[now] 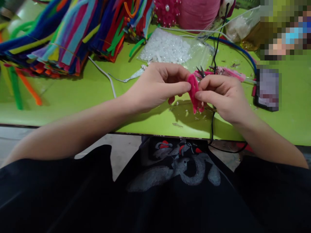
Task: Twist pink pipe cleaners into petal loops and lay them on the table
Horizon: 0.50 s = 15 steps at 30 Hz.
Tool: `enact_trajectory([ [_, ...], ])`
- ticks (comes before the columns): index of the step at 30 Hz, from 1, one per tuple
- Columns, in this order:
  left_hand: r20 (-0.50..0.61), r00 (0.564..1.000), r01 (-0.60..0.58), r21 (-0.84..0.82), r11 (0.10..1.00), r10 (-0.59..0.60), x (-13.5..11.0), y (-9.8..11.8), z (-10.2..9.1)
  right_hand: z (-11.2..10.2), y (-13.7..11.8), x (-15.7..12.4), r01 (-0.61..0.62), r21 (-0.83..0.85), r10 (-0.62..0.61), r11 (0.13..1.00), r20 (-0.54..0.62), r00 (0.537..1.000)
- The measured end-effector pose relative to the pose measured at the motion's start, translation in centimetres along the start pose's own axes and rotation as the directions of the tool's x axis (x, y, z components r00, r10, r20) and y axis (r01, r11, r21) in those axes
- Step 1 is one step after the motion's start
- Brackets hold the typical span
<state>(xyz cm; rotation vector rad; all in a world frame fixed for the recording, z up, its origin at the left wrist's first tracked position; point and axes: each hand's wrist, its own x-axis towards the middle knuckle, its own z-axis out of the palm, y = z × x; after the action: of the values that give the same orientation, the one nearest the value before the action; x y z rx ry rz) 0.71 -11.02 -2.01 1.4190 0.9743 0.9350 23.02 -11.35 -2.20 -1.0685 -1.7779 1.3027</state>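
Between my two hands is a pink pipe cleaner point(193, 92), bent into narrow loops and held above the table's near edge. My left hand point(155, 85) pinches its upper left side between thumb and fingers. From the right, my right hand point(222, 94) grips the same piece with thumb and forefinger. Part of the pink piece is hidden behind the fingertips. Just beyond my right hand lie the dark pointed tips of a tool point(200, 72), probably pliers or scissors, largely covered by the hand. More pink fuzzy pieces point(233, 73) lie beside it.
Bundles of coloured pipe cleaners point(65, 42) fill the back left of the green table point(73, 97). A bag of white pellets point(167, 47) lies behind my hands. A black cable point(213, 126) runs over the table edge. To the right lies a phone point(267, 89).
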Motion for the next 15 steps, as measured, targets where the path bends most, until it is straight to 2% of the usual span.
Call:
enact_trajectory([
  [3, -0.012, 1.0, 0.028, 0.009, 1.0, -0.028, -0.1, 0.2, 0.3, 0.0, -0.2, 0.1, -0.024, 0.028, 0.024, 0.999, -0.001, 1.0],
  [7, -0.002, 0.999, 0.042, -0.022, 0.999, -0.042, 0.0, 0.0, 0.6, 0.4, 0.0, -0.1, 0.006, -0.035, -0.006, 0.999, 0.006, 1.0],
  [15, 0.054, 0.998, -0.025, 0.037, 0.999, 0.023, -0.2, 0.3, 0.6, 1.2, 0.2, -0.8, 0.089, -0.195, -0.113, 0.977, -0.118, 0.987],
])
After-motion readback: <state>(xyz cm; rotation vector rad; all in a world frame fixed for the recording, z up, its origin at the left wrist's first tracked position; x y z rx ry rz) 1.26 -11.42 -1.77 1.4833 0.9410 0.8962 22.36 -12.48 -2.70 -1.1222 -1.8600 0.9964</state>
